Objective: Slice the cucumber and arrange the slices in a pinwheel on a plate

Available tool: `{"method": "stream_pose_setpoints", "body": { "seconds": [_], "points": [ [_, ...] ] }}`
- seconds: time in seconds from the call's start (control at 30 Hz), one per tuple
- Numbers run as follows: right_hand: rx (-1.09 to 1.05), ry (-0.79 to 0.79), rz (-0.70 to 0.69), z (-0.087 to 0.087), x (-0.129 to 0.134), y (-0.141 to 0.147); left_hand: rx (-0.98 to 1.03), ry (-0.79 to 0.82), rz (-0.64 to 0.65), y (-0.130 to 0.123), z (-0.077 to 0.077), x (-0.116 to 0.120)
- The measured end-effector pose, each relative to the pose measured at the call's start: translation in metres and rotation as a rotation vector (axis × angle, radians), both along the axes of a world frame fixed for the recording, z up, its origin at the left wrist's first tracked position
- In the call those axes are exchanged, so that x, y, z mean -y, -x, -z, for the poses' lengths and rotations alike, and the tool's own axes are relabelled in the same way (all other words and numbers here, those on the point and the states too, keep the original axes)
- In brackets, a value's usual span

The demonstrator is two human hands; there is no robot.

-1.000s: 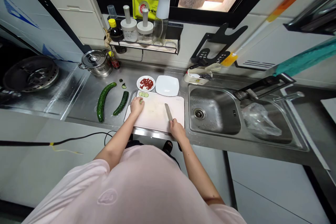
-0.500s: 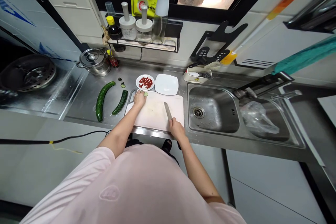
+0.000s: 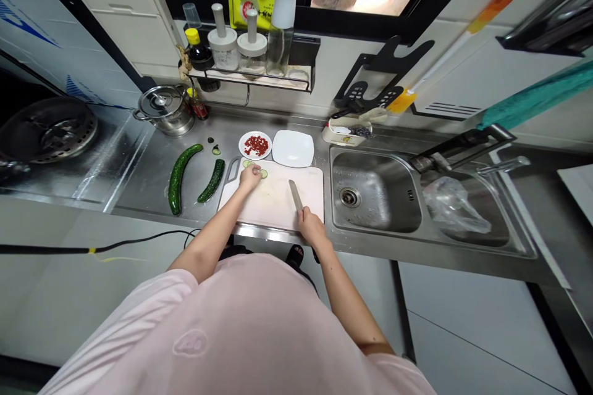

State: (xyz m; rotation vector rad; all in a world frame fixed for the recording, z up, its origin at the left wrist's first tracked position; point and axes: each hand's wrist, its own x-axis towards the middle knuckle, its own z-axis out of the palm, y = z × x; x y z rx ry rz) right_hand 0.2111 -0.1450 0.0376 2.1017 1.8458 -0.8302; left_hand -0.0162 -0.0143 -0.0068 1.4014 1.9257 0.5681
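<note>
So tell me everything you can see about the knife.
The knife has a long, narrow, grey blade that looks like metal. The right grip holds it, covering the handle end. The blade points forward and slightly left, over the right part of the pale cutting board; whether it touches the board is unclear.

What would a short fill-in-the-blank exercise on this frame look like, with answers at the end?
1. The bare right hand holds a ____ at the white rectangular cutting board.
2. The bare left hand, close to round pale-green slices, is near the board's far ____ corner.
3. The chopped pieces on the small round white plate are ____ in colour.
4. The silver metal pot is covered with a ____.

Missing words: knife; left; red; lid.
</note>
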Motion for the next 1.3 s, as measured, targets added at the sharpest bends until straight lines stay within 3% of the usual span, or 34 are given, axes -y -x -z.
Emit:
{"method": "stream_pose_setpoints", "body": {
  "seconds": [0.13, 0.43, 0.87, 1.3],
  "points": [
    [-0.006, -0.009, -0.019, 0.001, 0.0, -0.001, 0.065, 0.033, 0.1, -0.008, 0.006, 0.017],
    [-0.002, -0.032, -0.024, 0.004, 0.0, -0.002, -0.017, 0.025, 0.23, -0.015, 0.006, 0.04],
    [0.008, -0.019, -0.037, 0.0, -0.001, -0.001, -0.217, -0.073, 0.278, -0.02, 0.002, 0.046],
    [0.019, -0.046, -0.048, -0.009, 0.002, 0.002, -0.183, -0.058, 0.189, -0.016, 0.005, 0.041]
  ]
}}
